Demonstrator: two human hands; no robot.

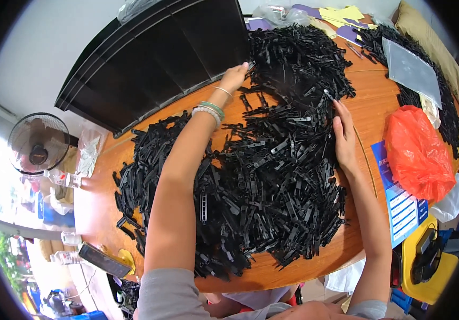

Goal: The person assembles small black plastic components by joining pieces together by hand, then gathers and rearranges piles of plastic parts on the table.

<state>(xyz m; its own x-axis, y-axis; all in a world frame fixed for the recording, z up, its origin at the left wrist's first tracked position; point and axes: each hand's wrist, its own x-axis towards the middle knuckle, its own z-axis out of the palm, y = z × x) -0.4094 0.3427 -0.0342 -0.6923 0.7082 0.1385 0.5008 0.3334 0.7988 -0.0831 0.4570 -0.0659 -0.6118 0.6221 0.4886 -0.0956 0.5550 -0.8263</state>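
Note:
A large heap of small, long black plastic pieces (272, 186) covers the middle of the wooden table (354, 240). My left hand (233, 79) reaches to the far side, beside the black bin (160, 58) and the far heap of black pieces (304, 58). Its fingers look curled, with a greyish bit at the tips too small to name. Along the right edge of the heaps lies my right hand (343, 130), its fingers stretched forward and the thumb slightly apart. I see nothing held in it. A small bright spot shows just beyond its fingertips.
More black pieces (154, 154) spread to the left under my forearm. A red plastic bag (418, 152) sits at the right on a blue printed sheet (400, 213). Behind it lies a clear plastic sleeve (413, 72). A phone (104, 260) rests near the left edge; a fan (38, 144) stands beyond.

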